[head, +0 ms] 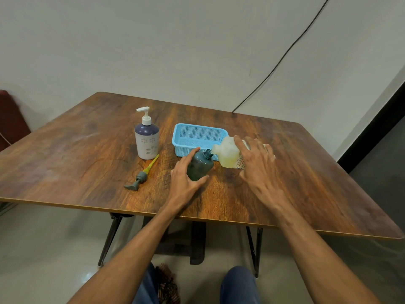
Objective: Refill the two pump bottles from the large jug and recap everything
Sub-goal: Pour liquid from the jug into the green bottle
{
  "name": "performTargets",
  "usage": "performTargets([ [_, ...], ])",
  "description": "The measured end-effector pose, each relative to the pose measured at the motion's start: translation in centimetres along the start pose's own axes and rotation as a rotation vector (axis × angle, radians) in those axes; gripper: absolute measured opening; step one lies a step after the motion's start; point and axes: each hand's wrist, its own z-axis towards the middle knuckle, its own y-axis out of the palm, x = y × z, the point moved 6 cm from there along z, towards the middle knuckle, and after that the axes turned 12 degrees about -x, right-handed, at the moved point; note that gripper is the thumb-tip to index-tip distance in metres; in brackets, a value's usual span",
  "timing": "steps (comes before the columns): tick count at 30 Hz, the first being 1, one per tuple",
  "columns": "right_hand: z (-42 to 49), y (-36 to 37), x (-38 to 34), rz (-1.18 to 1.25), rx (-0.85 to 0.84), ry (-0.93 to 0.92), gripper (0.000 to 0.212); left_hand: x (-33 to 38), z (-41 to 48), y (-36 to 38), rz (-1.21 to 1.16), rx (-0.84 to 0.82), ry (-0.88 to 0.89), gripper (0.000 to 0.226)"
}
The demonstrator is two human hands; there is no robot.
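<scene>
Pale grey wall backs the scene, with a thin black cable running down it from 1 o'clock to the far edge of the surface, a dark wood-grain top on black folding legs above a light tiled floor. At 9 o'clock, off the surface's edge, sits something maroon, too cropped to tell what it is. A blue mesh basket stands just past the middle of the surface, toward 12 o'clock. The jug, translucent with yellowish liquid inside, is tipped on its side at 3 o'clock of the teal bottle, its neck pointing to 9 o'clock and meeting that bottle's open mouth; whether liquid is flowing cannot be told. The right grip wraps over the jug's body from above, fingers curled round it. The white bottle, purple at the shoulder with its white pump screwed on, stands upright at 10 o'clock of the teal bottle, well apart from it. The left grip clasps the teal bottle, thumb on the near side and fingers on the far side, leaning it toward 1 o'clock at the basket's near wall. The loose pump, grey with a yellow tube, lies flat at 9 o'clock of the teal bottle, its tube tip near the white bottle's base.
</scene>
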Motion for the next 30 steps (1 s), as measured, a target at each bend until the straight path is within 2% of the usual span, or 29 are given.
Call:
performTargets([
  [30,-0.02,-0.11,-0.19,-0.013,-0.021,0.003,0.102,0.04,-0.01,-0.1,0.008,-0.009,0.002,0.089],
])
